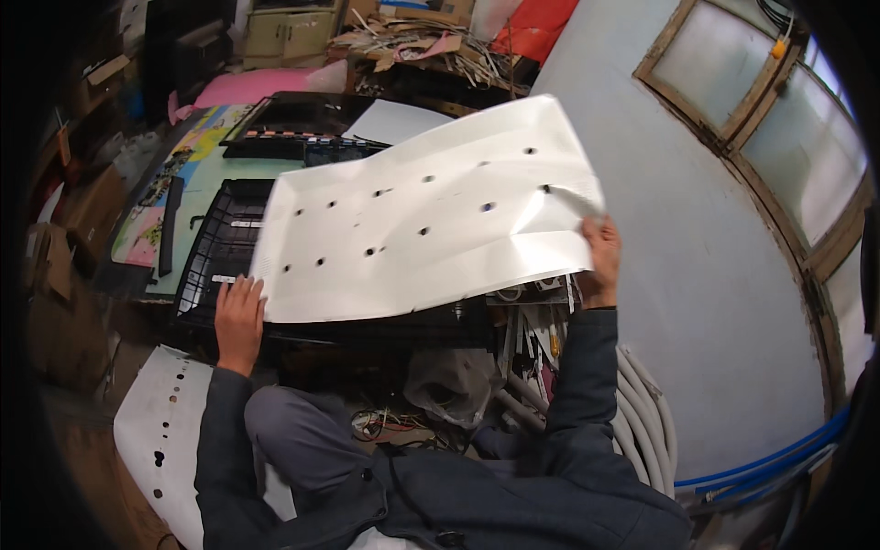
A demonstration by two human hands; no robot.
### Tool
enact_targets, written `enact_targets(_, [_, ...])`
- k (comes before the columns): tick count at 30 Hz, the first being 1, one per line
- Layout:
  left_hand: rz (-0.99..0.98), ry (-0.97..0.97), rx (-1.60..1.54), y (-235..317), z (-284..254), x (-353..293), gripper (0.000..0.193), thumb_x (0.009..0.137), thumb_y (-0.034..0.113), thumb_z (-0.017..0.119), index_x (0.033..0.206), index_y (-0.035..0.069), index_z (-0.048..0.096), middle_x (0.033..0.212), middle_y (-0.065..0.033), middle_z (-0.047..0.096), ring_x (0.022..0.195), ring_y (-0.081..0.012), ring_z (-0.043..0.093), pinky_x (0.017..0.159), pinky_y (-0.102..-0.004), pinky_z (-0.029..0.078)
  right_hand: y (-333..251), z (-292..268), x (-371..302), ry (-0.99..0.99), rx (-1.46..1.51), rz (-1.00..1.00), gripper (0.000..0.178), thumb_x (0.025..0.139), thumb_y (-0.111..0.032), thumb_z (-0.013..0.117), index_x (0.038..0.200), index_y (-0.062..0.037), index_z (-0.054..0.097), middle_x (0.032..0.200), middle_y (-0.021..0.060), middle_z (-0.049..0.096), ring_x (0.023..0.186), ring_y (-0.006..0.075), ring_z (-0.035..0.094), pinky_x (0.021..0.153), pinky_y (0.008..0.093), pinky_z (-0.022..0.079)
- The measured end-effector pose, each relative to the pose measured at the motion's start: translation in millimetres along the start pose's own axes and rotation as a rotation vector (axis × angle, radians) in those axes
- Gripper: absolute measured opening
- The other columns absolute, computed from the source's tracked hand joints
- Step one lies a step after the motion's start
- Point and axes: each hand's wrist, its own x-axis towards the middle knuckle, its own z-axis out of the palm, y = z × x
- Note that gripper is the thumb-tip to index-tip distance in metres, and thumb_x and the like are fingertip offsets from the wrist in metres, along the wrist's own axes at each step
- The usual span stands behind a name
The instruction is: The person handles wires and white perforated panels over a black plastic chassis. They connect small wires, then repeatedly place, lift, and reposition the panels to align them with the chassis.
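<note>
Pale wall [697,275] and cluttered table [200,165] are framing a large white sheet [403,215].
In the head view, the left hand [240,319] is gripping the sheet's lower left edge and the right hand [601,258] is grasping its creased right edge; the perforated sheet is slanting above the table, partly hiding a black ribbed frame [209,249], while another holed panel [147,426] is lying beside the left sleeve [225,449].
</note>
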Motion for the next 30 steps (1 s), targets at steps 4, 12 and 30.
enact_targets(4, [0.003,0.090,-0.059,8.8,-16.9,47.5,0.026,0.094,0.010,0.065,0.119,0.004,0.068,0.119,-0.0140,0.069,0.118,-0.0327,0.062,0.110,-0.0484,0.042,-12.0,-71.9,12.7,0.272,-0.104,-0.210,0.017,0.101,-0.012,0.064,0.116,-0.0043,0.065,0.097,0.0038,0.069,0.084,0.0120,0.064,0.072,0.0268,0.053])
enact_targets(12, [-0.120,-0.059,-0.080,-26.8,-41.9,37.7,0.023,0.088,0.007,0.067,0.110,0.005,0.070,0.113,-0.0128,0.072,0.104,-0.0338,0.067,0.095,-0.0452,0.051,1.5,-188.9,-50.0,0.716,-0.215,-0.284,0.038,0.103,-0.015,0.055,0.138,0.0021,0.053,0.127,0.0129,0.062,0.104,0.0247,0.064,0.091,0.0361,0.052])
enact_targets(30, [-0.971,-0.895,0.640,-262.1,-232.6,-186.6,0.063,0.081,0.059,0.072,0.100,-0.001,0.075,0.111,-0.0246,0.071,0.105,-0.0414,0.068,0.093,-0.0477,0.054,126.9,-257.9,-214.1,0.626,-1.663,0.146,0.076,0.088,-0.013,0.074,0.151,0.0042,0.035,0.144,0.0298,0.049,0.134,0.0455,0.046,0.115,0.0479,0.035])
